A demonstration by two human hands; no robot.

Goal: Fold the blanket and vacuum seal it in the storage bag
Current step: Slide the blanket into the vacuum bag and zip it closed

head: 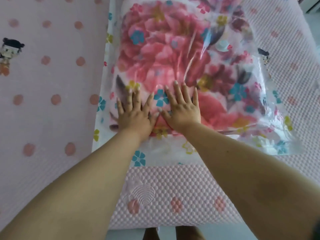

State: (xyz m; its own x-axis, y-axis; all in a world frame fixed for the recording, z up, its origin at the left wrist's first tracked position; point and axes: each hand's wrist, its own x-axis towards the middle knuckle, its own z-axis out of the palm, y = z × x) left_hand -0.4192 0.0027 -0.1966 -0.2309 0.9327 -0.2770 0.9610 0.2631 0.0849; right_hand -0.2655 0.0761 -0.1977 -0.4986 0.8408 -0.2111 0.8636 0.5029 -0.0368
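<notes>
Both hands, left hand point(134, 116) and right hand point(182, 110), press flat with fingers spread on the storage bag point(270, 135) holding the folded blanket point(164, 49).

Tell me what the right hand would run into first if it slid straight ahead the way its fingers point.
The right hand lies flat on the storage bag, fingers pointing up the bed. Sliding on, it would probably only cross more plastic over the folded blanket; the white valve sits to the right of that line, though depth is uncertain.

Pink dimpled bed point(173, 187), flower-printed storage bag point(270, 135) flat upon it.
</notes>
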